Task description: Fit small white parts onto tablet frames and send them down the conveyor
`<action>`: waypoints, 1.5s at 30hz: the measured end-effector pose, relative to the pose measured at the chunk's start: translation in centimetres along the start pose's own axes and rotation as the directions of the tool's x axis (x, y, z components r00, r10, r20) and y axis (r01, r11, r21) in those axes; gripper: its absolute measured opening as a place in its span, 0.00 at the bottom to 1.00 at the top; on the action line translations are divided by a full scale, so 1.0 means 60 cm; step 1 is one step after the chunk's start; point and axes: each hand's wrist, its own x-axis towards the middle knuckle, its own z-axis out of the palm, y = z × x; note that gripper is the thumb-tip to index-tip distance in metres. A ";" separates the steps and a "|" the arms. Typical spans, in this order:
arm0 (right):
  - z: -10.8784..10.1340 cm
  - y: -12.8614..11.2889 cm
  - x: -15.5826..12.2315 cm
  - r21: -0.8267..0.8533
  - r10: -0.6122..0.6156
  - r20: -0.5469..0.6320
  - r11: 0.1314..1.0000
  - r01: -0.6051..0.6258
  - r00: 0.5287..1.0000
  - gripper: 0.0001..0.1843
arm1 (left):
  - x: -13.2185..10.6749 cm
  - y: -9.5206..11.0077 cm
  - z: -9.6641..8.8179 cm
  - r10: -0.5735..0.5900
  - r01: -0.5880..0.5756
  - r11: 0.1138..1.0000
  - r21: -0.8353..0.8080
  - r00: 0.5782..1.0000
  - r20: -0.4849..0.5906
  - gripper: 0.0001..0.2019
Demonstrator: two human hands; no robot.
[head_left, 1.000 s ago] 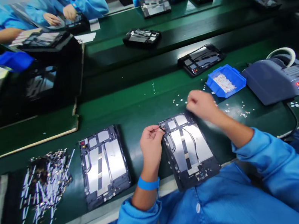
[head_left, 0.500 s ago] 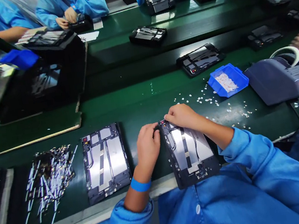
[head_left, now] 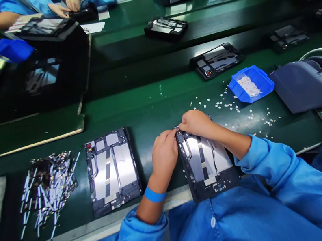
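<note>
Tablet [head_left: 211, 165] lies toward five o'clock from the bunched fingertips, long axis nearly twelve-to-six, right hand [head_left: 197, 122] overlapping, left hand [head_left: 164, 152] alongside; any pinched part indiscernible.

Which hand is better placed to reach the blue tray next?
Probably the right hand: it is at the far end of the open device, nearer the blue tray. The left hand, at the device's far left corner, is farther away.
</note>
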 end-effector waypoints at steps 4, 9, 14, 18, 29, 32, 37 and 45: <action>0.002 0.002 0.000 -0.004 -0.005 -0.015 1.000 0.005 1.000 0.12 | 0.003 0.001 0.002 0.027 -0.029 0.996 0.084 0.999 0.023 0.20; 0.004 0.007 -0.003 0.010 -0.034 -0.013 0.999 0.034 0.999 0.13 | -0.002 0.008 -0.001 0.035 -0.045 0.979 0.199 0.998 0.056 0.19; 0.002 0.013 -0.007 0.020 -0.086 -0.010 0.996 0.086 0.996 0.14 | -0.001 0.040 -0.015 0.020 -0.076 0.921 0.382 0.989 0.149 0.20; 0.013 0.033 -0.026 0.081 -0.186 -0.081 0.978 0.192 0.979 0.12 | 0.020 0.057 -0.038 0.001 -0.167 0.856 0.489 0.947 0.322 0.21; 0.044 0.069 -0.066 -0.387 -0.614 -0.052 0.739 0.551 0.787 0.18 | 0.031 0.004 -0.065 -0.060 -0.037 0.972 0.232 0.917 0.394 0.26; 0.042 0.071 -0.066 -0.408 -0.626 -0.059 0.726 0.553 0.778 0.19 | 0.032 0.006 -0.063 -0.049 -0.049 0.968 0.244 0.924 0.378 0.25; 0.046 0.080 -0.064 -0.404 -0.648 -0.078 0.716 0.570 0.758 0.23 | 0.029 0.014 -0.063 -0.072 -0.080 0.926 0.368 0.921 0.383 0.25; 0.028 0.068 -0.065 -0.417 -0.659 0.025 0.676 0.607 0.751 0.21 | 0.031 0.025 -0.069 -0.103 -0.110 0.887 0.448 0.899 0.425 0.26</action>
